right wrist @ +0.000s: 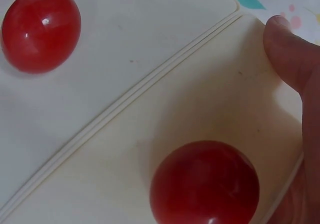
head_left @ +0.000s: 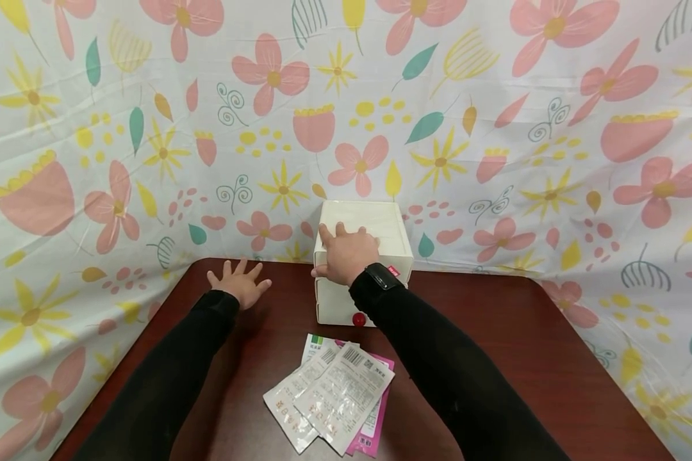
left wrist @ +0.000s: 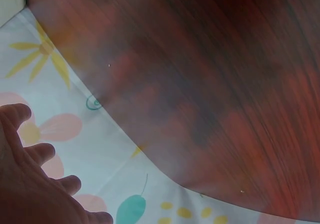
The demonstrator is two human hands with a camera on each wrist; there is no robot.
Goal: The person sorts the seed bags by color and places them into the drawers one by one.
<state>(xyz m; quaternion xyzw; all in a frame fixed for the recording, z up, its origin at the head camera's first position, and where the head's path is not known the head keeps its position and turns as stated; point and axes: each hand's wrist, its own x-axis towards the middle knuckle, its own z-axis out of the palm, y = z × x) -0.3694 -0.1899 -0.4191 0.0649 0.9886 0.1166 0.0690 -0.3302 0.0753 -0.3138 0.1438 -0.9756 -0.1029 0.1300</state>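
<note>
My right hand point(head_left: 350, 255) rests on top of a small white drawer box point(head_left: 380, 221), its fingers spread over the lid. In the right wrist view the thumb point(right wrist: 287, 49) lies at the edge of the box's front. Two red knobs show there, one on the near drawer front point(right wrist: 205, 184) and one on the other drawer front point(right wrist: 42, 29). From the head view, the hand and wrist hide the upper knob. Left of the box, my left hand point(head_left: 239, 283) is spread, holding nothing.
Several flat sachets point(head_left: 346, 394), silvery white and pink, lie overlapping on the dark red-brown table point(head_left: 513, 358) in front of the box. A flower-printed cloth point(head_left: 334, 83) hangs behind the table and at both sides.
</note>
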